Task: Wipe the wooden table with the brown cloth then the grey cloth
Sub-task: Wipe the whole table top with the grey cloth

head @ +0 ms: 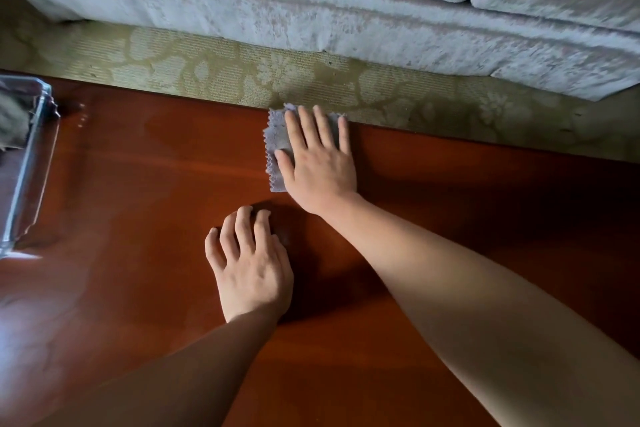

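Flat-fingered, the right hand (317, 163) presses the grey cloth (277, 139) at the far edge of the wooden table (138, 184), the left hand (251, 267) resting empty and loosely bent, so this looks like the final grey-cloth pass, unfinished.

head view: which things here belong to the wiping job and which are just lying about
Job: grey cloth, wooden table, right hand pressing flat on the cloth.
Lying about: clear container at the table's left end, sofa, patterned carpet.

Dim light, glare on the table (24, 319) at left, deep shadow right, soft blur, bowed edges.
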`<state>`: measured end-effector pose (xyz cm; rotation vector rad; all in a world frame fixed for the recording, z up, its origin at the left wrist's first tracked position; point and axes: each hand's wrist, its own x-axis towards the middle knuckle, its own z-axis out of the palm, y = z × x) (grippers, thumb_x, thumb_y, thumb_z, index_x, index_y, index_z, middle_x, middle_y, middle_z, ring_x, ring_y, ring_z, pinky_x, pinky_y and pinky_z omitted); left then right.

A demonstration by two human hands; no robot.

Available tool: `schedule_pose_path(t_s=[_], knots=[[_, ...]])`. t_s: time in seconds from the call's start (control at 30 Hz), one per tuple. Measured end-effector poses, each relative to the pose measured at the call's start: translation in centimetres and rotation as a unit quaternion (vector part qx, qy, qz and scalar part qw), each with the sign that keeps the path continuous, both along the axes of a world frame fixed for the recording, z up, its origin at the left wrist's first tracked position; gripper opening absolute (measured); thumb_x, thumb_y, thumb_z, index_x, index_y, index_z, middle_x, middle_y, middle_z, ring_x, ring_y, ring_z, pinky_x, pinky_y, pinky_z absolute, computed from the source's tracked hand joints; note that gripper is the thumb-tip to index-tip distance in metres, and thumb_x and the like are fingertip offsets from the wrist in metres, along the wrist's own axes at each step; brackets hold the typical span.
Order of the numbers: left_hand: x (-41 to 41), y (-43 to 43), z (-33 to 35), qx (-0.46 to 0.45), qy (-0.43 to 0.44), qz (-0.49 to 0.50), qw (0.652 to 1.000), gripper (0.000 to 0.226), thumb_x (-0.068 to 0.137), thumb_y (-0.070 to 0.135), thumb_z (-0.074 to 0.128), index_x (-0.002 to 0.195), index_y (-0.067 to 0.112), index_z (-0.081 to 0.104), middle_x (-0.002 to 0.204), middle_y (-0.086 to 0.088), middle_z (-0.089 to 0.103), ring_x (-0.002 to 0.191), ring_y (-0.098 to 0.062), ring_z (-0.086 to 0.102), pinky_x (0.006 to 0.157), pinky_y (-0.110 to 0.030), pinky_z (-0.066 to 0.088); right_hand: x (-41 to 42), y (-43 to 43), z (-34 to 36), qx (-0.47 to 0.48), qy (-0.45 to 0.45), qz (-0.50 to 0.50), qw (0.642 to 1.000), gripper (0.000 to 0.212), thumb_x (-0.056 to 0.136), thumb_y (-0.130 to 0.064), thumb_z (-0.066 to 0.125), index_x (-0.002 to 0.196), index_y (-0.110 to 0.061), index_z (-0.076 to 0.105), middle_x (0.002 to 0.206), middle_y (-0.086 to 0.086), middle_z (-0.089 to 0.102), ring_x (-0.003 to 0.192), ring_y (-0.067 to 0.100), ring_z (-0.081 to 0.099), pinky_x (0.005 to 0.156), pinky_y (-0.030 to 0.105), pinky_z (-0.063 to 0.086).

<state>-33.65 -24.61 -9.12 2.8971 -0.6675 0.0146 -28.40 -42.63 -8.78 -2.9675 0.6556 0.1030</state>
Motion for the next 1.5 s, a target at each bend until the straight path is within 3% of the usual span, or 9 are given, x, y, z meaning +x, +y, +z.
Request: schedule_pose_path(t_s=[0.23,0.5,0.63,0.8,0.9,1.03,1.2,1.37,1.5], knots=[[0.0,0.0,0.2,-0.008,0.012,0.002,1.0,0.044,0.1,0.026,0.04,0.139,0.011,0.055,0.149,-0.014,0.049,0.14,-0.039,0.041,0.121,-0.059,0.022,-9.3,-8.4,0.1,-0.014,0.005,-0.034,0.999,0.068,0.107,-0.056,0.02,0.166,-0.022,0.024,0.171,0.004,0.03,0.159,0.026,0.021,0.129,0.054,0.011],[0.0,0.1,0.1,-0.013,0.016,0.0,1.0,0.043,0.1,0.028,0.04,0.14,0.013,0.052,0.15,-0.012,0.047,0.142,-0.037,0.038,0.121,-0.057,0.021,-21.7,-18.0,0.4,-0.012,0.042,-0.136,0.99,0.074,0.103,-0.055,0.022,0.163,-0.011,0.03,0.167,0.015,0.035,0.156,0.036,0.026,0.124,0.062,0.019],[0.0,0.3,-0.1,-0.014,0.012,-0.009,1.0,0.043,0.101,0.027,0.04,0.14,0.014,0.05,0.15,-0.011,0.045,0.142,-0.036,0.037,0.121,-0.057,0.021,-19.6,-14.4,0.1,-0.004,0.034,-0.198,0.98,0.08,0.1,-0.057,0.015,0.165,-0.01,0.022,0.172,0.014,0.021,0.16,0.033,0.014,0.127,0.062,0.01],[0.0,0.4,-0.4,-0.032,0.001,-0.014,0.999,0.04,0.1,0.025,0.044,0.139,0.016,0.049,0.15,-0.009,0.044,0.142,-0.035,0.037,0.12,-0.057,0.022,-17.6,-3.2,-0.3,-0.03,-0.006,-0.071,0.997,0.068,0.106,-0.05,0.029,0.162,-0.012,0.034,0.17,0.013,0.03,0.158,0.033,0.025,0.126,0.061,0.017],[0.0,0.5,-0.5,-0.049,-0.005,-0.011,0.999,0.038,0.1,0.026,0.045,0.136,0.017,0.052,0.149,-0.009,0.046,0.142,-0.034,0.037,0.119,-0.056,0.023,-18.3,2.7,-0.3,-0.018,-0.003,-0.005,1.0,0.066,0.109,-0.051,0.025,0.165,-0.016,0.026,0.173,0.007,0.021,0.161,0.028,0.014,0.127,0.058,0.013],[0.2,0.8,-0.1,-0.099,0.032,-0.003,0.995,0.038,0.098,0.031,0.045,0.133,0.02,0.056,0.146,-0.006,0.048,0.142,-0.031,0.037,0.121,-0.052,0.02,-23.8,4.1,0.2,-0.019,0.039,0.023,0.999,0.067,0.109,-0.054,0.015,0.167,-0.02,0.018,0.175,0.004,0.012,0.162,0.026,0.007,0.129,0.056,0.009],[-2.0,4.0,1.1,-0.167,0.075,-0.082,0.98,0.035,0.093,0.026,0.055,0.126,0.017,0.063,0.138,-0.009,0.055,0.132,-0.036,0.045,0.117,-0.049,0.026,-34.1,2.1,0.6,-0.022,0.075,-0.067,0.995,0.069,0.109,-0.054,0.01,0.167,-0.018,0.019,0.175,0.006,0.015,0.162,0.027,0.01,0.129,0.056,0.011],[-11.1,12.1,2.5,-0.112,0.065,-0.092,0.987,0.035,0.093,0.021,0.052,0.125,0.017,0.064,0.134,-0.009,0.057,0.126,-0.038,0.049,0.114,-0.055,0.033,-37.8,5.8,1.1,-0.013,0.1,-0.125,0.987,0.069,0.109,-0.052,0.015,0.166,-0.015,0.021,0.173,0.011,0.018,0.161,0.031,0.012,0.127,0.061,0.013],[-15.2,19.3,1.6,-0.055,0.059,0.012,0.997,0.038,0.096,0.021,0.047,0.13,0.019,0.064,0.14,-0.007,0.055,0.131,-0.034,0.047,0.116,-0.054,0.03,-34.4,14.6,0.8,0.005,0.086,-0.073,0.994,0.071,0.105,-0.053,0.021,0.165,-0.015,0.026,0.173,0.01,0.017,0.161,0.031,0.011,0.127,0.061,0.013]])
